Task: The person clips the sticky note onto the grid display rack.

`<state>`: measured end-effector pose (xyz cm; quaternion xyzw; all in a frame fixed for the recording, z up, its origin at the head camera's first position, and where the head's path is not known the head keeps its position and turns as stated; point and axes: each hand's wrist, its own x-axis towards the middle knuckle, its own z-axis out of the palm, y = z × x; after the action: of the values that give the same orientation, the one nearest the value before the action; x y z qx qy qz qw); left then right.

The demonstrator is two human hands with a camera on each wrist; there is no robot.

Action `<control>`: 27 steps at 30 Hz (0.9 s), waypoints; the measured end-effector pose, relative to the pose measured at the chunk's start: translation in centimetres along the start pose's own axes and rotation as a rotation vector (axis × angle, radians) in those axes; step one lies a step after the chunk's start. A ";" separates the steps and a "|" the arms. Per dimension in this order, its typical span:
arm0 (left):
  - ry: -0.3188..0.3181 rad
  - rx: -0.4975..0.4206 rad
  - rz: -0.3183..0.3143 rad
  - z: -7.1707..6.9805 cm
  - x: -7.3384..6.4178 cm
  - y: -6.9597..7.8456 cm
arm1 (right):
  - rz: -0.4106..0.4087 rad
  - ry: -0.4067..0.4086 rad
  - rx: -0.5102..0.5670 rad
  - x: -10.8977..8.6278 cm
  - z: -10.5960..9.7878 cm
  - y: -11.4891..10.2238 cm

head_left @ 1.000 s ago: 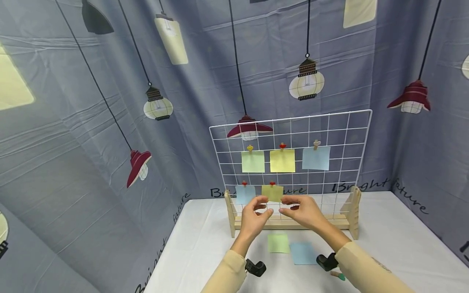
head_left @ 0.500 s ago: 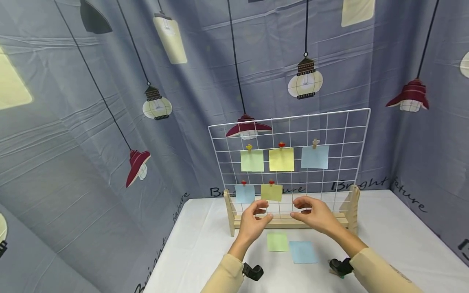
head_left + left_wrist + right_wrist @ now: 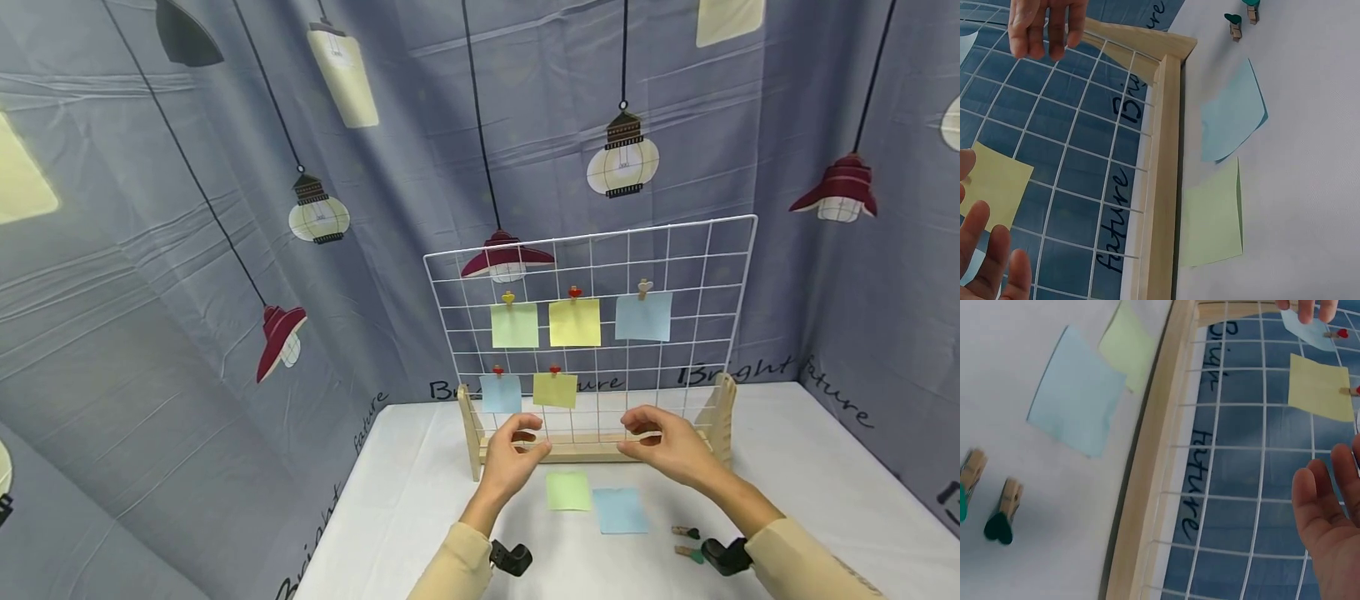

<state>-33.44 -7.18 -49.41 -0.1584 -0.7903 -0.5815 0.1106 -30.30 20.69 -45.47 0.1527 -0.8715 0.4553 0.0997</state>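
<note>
Both hands are raised in front of a white wire grid [image 3: 637,383] on a wooden stand [image 3: 592,452], holding nothing. My left hand [image 3: 512,457], fingers relaxed and bent, is nearest the lower blue sticky note [image 3: 501,393] and lower yellow note [image 3: 555,390]. My right hand [image 3: 671,447] is apart, to the right, its fingers loosely bent. Red heart clothespins hold those two notes. Above hang a green note [image 3: 514,326], a yellow note [image 3: 574,323] and a blue note [image 3: 642,317], each under a heart clothespin.
A loose green note [image 3: 568,492] and a blue note [image 3: 620,511] lie on the white tabletop [image 3: 420,500] before the stand. Two clothespins with green hearts, one darker [image 3: 1001,519], lie near the right wrist. A lamp-printed curtain [image 3: 375,317] surrounds the table.
My right hand has moved right, away from the lower yellow note, and the clothespins on the table come into sight. My left hand has drifted slightly down and left.
</note>
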 end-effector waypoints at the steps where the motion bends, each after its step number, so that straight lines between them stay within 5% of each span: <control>1: 0.002 -0.003 -0.004 0.0 0.0 0.0 | 0.004 -0.001 -0.005 -0.1 -0.1 0.1; 27: -0.010 -0.004 -0.060 0.1 -1.0 -2.4 | 0.109 0.040 -0.102 -3.2 -3.6 4.3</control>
<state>-33.46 -7.87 -51.95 -0.1376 -0.7942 -0.5852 0.0888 -28.73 26.52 -47.67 0.0905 -0.8984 0.4181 0.0997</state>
